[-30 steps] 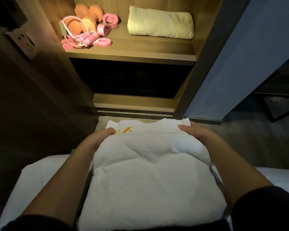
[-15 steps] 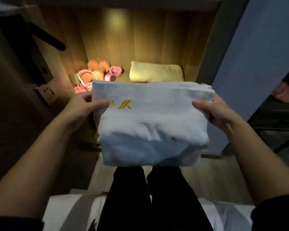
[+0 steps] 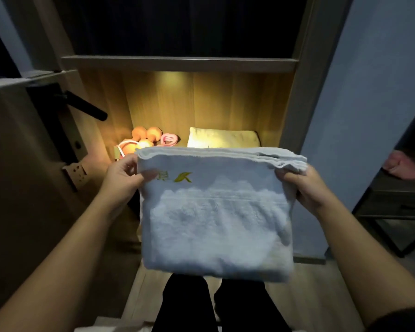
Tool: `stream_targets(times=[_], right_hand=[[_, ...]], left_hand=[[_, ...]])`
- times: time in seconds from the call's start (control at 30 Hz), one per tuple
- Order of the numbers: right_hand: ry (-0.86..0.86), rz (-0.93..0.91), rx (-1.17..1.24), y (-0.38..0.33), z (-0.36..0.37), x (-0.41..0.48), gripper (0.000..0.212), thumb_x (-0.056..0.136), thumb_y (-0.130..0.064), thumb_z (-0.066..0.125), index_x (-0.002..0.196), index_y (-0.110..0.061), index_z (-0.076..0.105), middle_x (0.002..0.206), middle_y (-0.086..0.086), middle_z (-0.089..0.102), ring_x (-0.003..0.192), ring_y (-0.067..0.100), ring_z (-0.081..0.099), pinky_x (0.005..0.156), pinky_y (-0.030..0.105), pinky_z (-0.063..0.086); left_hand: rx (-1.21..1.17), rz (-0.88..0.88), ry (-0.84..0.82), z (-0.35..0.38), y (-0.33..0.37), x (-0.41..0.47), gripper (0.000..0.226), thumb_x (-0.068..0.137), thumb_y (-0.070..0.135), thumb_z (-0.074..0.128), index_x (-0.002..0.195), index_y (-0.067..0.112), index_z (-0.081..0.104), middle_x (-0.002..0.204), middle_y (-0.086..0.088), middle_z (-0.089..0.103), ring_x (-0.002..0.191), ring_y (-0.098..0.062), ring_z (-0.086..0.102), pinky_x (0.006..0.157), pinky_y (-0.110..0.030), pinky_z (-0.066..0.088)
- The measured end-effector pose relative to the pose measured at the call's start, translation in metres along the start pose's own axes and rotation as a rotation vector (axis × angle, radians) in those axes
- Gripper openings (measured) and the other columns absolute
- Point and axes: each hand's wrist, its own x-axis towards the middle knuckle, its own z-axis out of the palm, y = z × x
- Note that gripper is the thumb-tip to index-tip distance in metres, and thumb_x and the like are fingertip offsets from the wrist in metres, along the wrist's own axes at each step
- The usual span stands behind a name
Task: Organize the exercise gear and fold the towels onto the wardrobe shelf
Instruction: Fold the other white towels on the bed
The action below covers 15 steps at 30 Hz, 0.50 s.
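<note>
In the head view, a folded white towel (image 3: 216, 219) is held up in front of the lit shelf compartment (image 3: 201, 101) of the wardrobe, clear of the shelf and not yet set down. Its upper left corner is pinched by the left hand (image 3: 122, 178), thumb on the near face and fingers curled behind. The upper right corner is clamped the same way by the right hand (image 3: 304, 188). The layered edges are kept uppermost and the fold is left hanging, probably so that the stack stays together while it is carried in.

A folded yellow towel (image 3: 223, 140) already lies at the right of the compartment. The orange dumbbells (image 3: 146, 135) and a pink heart-shaped piece (image 3: 168, 139) are gathered at the left. Little bare shelf is shown between them, so the top of the yellow towel is judged the likeliest resting place.

Ample height is left beneath the upper shelf board (image 3: 177, 63). The white towel looks nearly as wide as the opening, so the right upright (image 3: 295, 104) and the dumbbells are the edges to be cleared. A black door handle (image 3: 86, 107) projects at the left, near the left forearm's path.
</note>
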Motion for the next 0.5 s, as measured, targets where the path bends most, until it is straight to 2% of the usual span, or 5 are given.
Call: stream_targets(times=[0.1,0.2,0.3,0.4,0.5], right_hand=[[-0.030,0.106,-0.047,0.002,-0.008,-0.005,0.040,0.082,0.000,0.069,0.120,-0.008,0.063,0.113,0.008,0.071,0.104,0.027,0.065,0.086,0.036,0.054],[-0.140,0.119,-0.379,-0.011,-0.021,-0.008,0.039,0.071,-0.021,0.082,0.104,-0.029,0.062,0.094,-0.006,0.068,0.081,0.016,0.064,0.066,0.027,0.053],[-0.335,0.036,-0.719,-0.020,-0.024,-0.007,0.049,0.076,-0.024,0.082,0.111,-0.045,0.055,0.106,-0.009,0.062,0.090,0.007,0.062,0.077,0.024,0.055],[-0.514,-0.008,-0.983,-0.021,-0.018,-0.010,0.049,0.082,-0.024,0.077,0.113,-0.053,0.052,0.107,-0.017,0.058,0.092,0.002,0.057,0.080,0.019,0.051],[-0.612,-0.086,-1.121,-0.019,-0.009,-0.015,0.051,0.086,-0.020,0.073,0.114,-0.055,0.049,0.120,-0.030,0.050,0.107,-0.005,0.053,0.090,0.017,0.048]], left_hand=[[0.102,-0.029,-0.094,-0.009,-0.008,-0.003,0.031,0.081,-0.001,0.072,0.103,0.021,0.068,0.110,0.000,0.069,0.105,-0.018,0.064,0.086,-0.037,0.056],[0.257,-0.069,-0.222,-0.021,-0.011,-0.004,0.040,0.081,0.006,0.075,0.105,0.036,0.065,0.109,0.013,0.068,0.103,-0.008,0.064,0.077,-0.023,0.054],[0.475,0.013,-0.314,-0.022,-0.011,-0.006,0.039,0.080,-0.001,0.073,0.111,0.021,0.066,0.110,0.005,0.065,0.103,-0.010,0.061,0.082,-0.029,0.054],[0.768,0.193,-0.457,-0.020,-0.005,-0.006,0.028,0.077,0.003,0.077,0.101,0.012,0.066,0.102,0.001,0.059,0.097,-0.012,0.057,0.079,-0.029,0.050],[0.937,0.164,-0.578,-0.016,0.002,-0.007,0.022,0.077,0.009,0.078,0.095,0.012,0.065,0.095,0.002,0.061,0.090,-0.012,0.057,0.074,-0.030,0.049]])
